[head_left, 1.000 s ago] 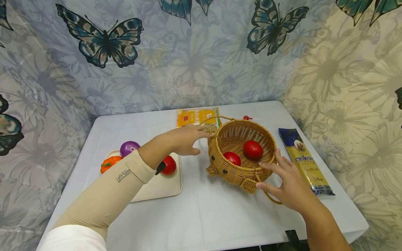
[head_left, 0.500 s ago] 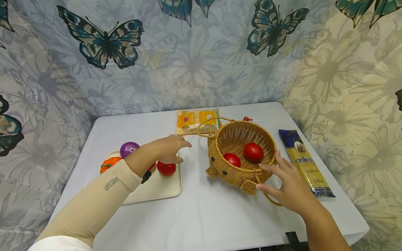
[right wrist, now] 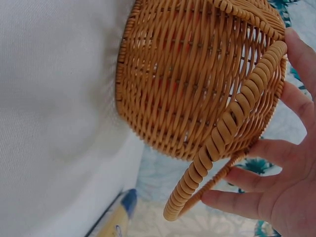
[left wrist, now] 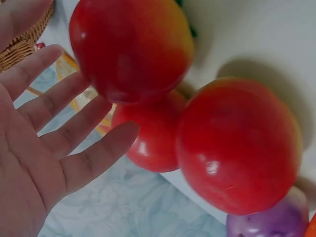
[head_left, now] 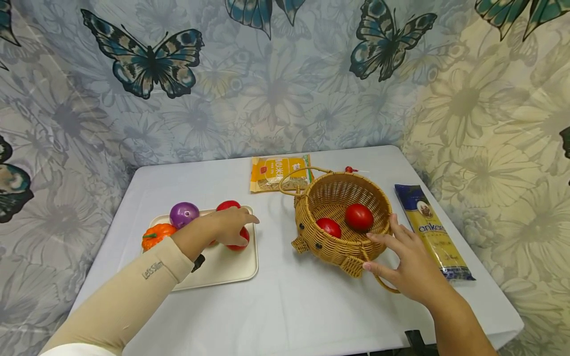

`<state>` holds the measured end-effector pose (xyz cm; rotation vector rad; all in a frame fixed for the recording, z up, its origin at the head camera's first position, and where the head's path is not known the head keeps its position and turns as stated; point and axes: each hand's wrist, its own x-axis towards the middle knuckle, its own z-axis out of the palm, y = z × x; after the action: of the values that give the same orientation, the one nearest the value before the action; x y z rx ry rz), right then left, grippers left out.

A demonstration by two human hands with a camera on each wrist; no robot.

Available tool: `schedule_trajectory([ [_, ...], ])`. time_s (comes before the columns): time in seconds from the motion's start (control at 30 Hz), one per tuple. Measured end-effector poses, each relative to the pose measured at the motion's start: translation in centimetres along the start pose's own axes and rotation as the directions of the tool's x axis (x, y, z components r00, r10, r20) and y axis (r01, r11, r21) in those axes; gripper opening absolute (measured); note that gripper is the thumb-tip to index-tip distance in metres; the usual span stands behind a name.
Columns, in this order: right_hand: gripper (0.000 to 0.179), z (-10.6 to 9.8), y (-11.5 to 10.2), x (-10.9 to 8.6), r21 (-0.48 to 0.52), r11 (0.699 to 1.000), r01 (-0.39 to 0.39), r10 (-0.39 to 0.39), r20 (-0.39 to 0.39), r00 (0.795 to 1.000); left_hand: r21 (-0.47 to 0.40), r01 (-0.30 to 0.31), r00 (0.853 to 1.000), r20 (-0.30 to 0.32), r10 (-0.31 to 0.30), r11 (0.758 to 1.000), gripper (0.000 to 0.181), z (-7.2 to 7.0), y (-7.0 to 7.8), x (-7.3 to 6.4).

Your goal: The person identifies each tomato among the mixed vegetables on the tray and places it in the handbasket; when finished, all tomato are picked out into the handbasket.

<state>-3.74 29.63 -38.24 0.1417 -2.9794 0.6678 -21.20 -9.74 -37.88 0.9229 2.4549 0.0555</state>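
Note:
My left hand [head_left: 231,226] hovers over the cream tray [head_left: 222,273], fingers spread and fairly straight in the left wrist view. Close to its fingertips is a glossy red round fruit [left wrist: 131,49] with a yellow flush; whether they touch cannot be told. Two more red fruits lie beside it, the larger one [left wrist: 237,148] nearer the purple vegetable [left wrist: 269,219]. With extended fingers, my right hand [head_left: 407,259] touches the rim of a wicker basket [head_left: 329,247], near its handle [right wrist: 227,128]. Inside the basket sit two red fruits, one [head_left: 358,217] behind the other.
An orange pumpkin [head_left: 157,236] sits at the tray's left edge. Behind the basket lies a yellow food packet [head_left: 278,173]. To its right is a blue and gold packet [head_left: 432,232]. A small red item [head_left: 350,169] lies at the back.
My left hand has moved from beside the basket's left side leftward and down to above the red fruits on the tray. The right hand stays at the basket's rim.

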Motion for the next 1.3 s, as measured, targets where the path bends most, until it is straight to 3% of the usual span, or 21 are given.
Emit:
schedule_trajectory([
  [0.3,0.069,0.1,0.0,0.1,-0.002,1.0,0.006,-0.006,0.001,1.0,-0.059,0.051,0.999,0.012,-0.05,0.997,0.064,1.2,-0.8,-0.1],
  [0.73,0.071,0.1,0.0,0.1,-0.007,1.0,0.003,-0.003,0.007,1.0,-0.027,0.039,0.999,0.001,-0.039,0.999,0.056,1.9,-0.9,-0.3],
  [1.1,0.068,0.1,0.2,-0.1,-0.005,1.0,0.011,-0.011,-0.001,1.0,-0.026,0.015,0.999,-0.042,-0.016,1.0,0.055,1.8,-1.0,-0.6],
  [1.3,0.068,0.1,0.1,0.0,-0.005,1.0,0.021,-0.021,-0.01,1.0,-0.029,0.014,0.998,-0.063,-0.016,0.999,0.055,0.9,-0.7,-0.9],
])
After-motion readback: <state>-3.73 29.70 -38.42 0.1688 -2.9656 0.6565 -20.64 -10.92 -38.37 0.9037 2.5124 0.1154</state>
